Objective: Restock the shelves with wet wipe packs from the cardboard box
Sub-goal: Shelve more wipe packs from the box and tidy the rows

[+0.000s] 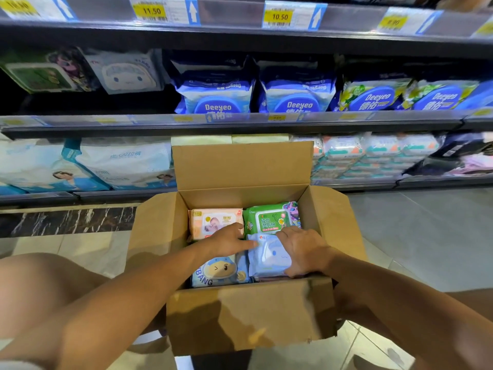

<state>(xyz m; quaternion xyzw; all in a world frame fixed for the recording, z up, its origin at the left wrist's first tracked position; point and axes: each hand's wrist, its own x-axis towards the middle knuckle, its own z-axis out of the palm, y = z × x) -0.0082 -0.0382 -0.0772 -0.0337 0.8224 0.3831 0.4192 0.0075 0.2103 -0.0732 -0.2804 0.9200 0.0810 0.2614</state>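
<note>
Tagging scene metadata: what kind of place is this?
Most likely a supermarket aisle: yellow price tags on the shelf rails, rows of Deeyeo wipe packs, and an open cardboard box of stock in front.

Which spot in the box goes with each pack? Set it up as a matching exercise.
Packs:
1. peach pack
2. green pack
3. pale blue pack
4. cartoon pack

Spots in the box, as seen by the person:
A. near left
B. far right
C. near right, gripped by the right hand
D. far left

Pairs: 1-D, 2-B, 3-C, 4-A
</note>
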